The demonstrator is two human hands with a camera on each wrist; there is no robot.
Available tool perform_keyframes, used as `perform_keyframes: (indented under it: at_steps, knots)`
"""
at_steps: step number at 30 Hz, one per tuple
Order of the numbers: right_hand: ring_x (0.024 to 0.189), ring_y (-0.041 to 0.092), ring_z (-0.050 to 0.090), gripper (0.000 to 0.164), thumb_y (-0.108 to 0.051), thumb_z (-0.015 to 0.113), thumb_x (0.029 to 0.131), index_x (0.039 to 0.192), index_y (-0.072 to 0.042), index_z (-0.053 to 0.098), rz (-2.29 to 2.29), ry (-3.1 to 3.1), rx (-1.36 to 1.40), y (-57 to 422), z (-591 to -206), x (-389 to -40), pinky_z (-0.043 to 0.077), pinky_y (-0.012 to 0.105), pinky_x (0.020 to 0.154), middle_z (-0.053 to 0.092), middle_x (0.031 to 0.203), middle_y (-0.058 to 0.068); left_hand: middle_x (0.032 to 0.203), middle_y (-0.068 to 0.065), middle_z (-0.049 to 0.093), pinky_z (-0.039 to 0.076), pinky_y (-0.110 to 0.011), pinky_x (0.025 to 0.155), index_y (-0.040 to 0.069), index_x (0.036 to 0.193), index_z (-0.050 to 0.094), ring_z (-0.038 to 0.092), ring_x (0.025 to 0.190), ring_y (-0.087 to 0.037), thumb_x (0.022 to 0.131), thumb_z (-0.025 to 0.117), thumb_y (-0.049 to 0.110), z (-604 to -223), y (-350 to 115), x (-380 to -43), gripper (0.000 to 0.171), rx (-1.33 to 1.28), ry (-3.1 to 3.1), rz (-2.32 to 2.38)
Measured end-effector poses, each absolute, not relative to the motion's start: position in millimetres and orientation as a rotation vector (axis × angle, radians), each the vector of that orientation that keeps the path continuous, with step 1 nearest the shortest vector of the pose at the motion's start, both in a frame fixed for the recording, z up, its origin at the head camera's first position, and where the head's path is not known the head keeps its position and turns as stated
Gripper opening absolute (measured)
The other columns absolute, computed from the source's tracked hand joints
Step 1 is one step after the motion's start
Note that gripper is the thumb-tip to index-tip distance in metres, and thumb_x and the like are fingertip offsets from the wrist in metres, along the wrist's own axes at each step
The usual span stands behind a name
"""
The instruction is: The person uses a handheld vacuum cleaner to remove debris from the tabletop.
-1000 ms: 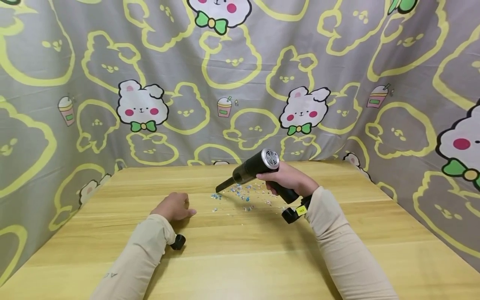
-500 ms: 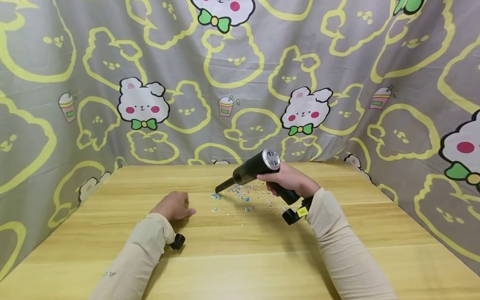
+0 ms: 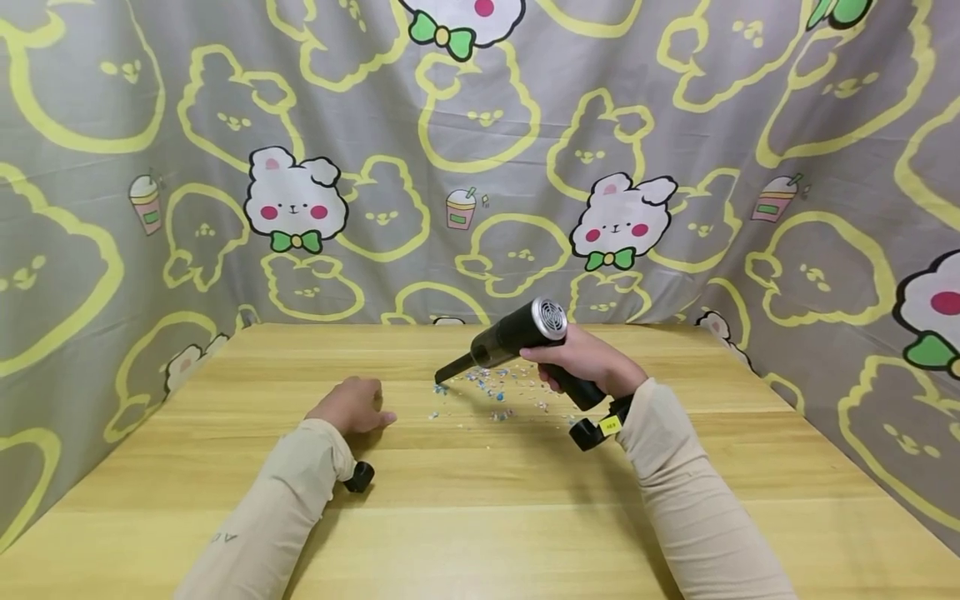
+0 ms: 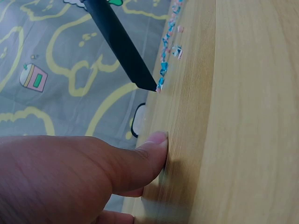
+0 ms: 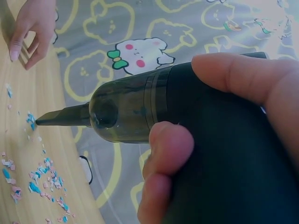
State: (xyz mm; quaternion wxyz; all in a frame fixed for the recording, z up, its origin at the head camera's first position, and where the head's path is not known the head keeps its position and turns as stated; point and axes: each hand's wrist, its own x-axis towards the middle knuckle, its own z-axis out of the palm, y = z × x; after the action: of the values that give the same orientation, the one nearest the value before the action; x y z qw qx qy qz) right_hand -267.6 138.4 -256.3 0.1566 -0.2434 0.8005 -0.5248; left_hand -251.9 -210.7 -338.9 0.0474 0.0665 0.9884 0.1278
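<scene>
My right hand (image 3: 587, 360) grips the handle of a black handheld vacuum cleaner (image 3: 510, 337) with a silver vented end. Its narrow nozzle (image 5: 65, 116) slants down to the left, the tip at a small cluster of blue scraps on the table. Behind the nozzle, the right wrist view shows a see-through dust chamber (image 5: 124, 107). Small blue, pink and white paper scraps (image 3: 498, 396) lie scattered beneath and to the right of the nozzle. To their left, my left hand (image 3: 351, 406) rests on the table with loosely bent fingers, holding nothing; its thumb (image 4: 152, 156) touches the wood.
The light wooden table (image 3: 480, 542) reaches back to a grey curtain (image 3: 390, 125) printed with yellow outlines and white rabbits, which also hangs on both sides. A black wrist camera (image 3: 360, 477) sits at the left cuff, another wrist camera (image 3: 588, 433) at the right.
Fewer blue scraps lie at the nozzle tip than before. The head view has shifted slightly. Both hands and the handheld vacuum cleaner stay nearly where they were.
</scene>
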Motion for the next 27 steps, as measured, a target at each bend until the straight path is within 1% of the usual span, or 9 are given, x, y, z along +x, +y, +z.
perform_keyframes:
  at_steps: [3, 6, 9, 13, 21, 27]
  knots:
    - [0.049, 0.018, 0.049, 0.041, -0.021, 0.063, 0.091, 0.127, -0.007, 0.049, -1.504, 2.292, -0.695, 139.4, -256.9, -267.9, 0.046, 0.030, 0.050, 0.054, 0.064, 0.009, 0.110, -0.021, 0.061, 0.048, -0.050, 0.087, -0.001, 0.109, 0.057, 0.057, 0.100, -0.035, 0.087, 0.068, 0.035, -338.4, -210.1, -252.0, 0.043, 0.200, 3.013, 0.388]
    - [0.049, 0.019, 0.049, 0.040, -0.021, 0.063, 0.091, 0.127, -0.009, 0.049, -1.515, 2.291, -0.685, 140.4, -257.3, -268.0, 0.046, 0.030, 0.050, 0.054, 0.064, 0.009, 0.110, -0.021, 0.061, 0.048, -0.051, 0.087, -0.001, 0.109, 0.057, 0.057, 0.100, -0.035, 0.087, 0.068, 0.035, -338.0, -209.7, -252.5, 0.043, 0.198, 3.012, 0.391]
    - [0.050, 0.019, 0.050, 0.043, -0.022, 0.065, 0.090, 0.129, -0.013, 0.049, -1.519, 2.300, -0.676, 141.4, -257.5, -268.3, 0.047, 0.030, 0.050, 0.055, 0.065, 0.010, 0.110, -0.022, 0.061, 0.048, -0.051, 0.088, -0.001, 0.110, 0.057, 0.057, 0.102, -0.036, 0.087, 0.068, 0.035, -337.5, -209.5, -252.9, 0.044, 0.198, 3.014, 0.387]
    - [0.050, 0.020, 0.050, 0.046, -0.024, 0.065, 0.090, 0.131, -0.015, 0.047, -1.514, 2.304, -0.688, 142.1, -256.9, -267.9, 0.047, 0.031, 0.051, 0.055, 0.066, 0.010, 0.110, -0.022, 0.060, 0.047, -0.051, 0.088, -0.001, 0.110, 0.057, 0.056, 0.103, -0.037, 0.087, 0.068, 0.035, -337.3, -209.3, -253.1, 0.044, 0.200, 3.013, 0.380]
    - [0.049, 0.019, 0.049, 0.044, -0.023, 0.064, 0.091, 0.131, -0.012, 0.048, -1.503, 2.303, -0.711, 140.7, -254.4, -264.9, 0.046, 0.031, 0.050, 0.055, 0.066, 0.010, 0.108, -0.021, 0.060, 0.048, -0.050, 0.086, 0.001, 0.107, 0.057, 0.056, 0.099, -0.034, 0.087, 0.068, 0.035, -338.2, -209.8, -252.1, 0.041, 0.180, 3.009, 0.385]
    - [0.049, 0.019, 0.049, 0.043, -0.020, 0.063, 0.092, 0.132, -0.012, 0.048, -1.502, 2.299, -0.695, 139.1, -253.5, -263.6, 0.046, 0.031, 0.050, 0.055, 0.065, 0.009, 0.109, -0.021, 0.061, 0.048, -0.050, 0.088, 0.000, 0.107, 0.057, 0.057, 0.101, -0.036, 0.087, 0.068, 0.036, -338.1, -210.1, -251.4, 0.043, 0.178, 3.013, 0.378]
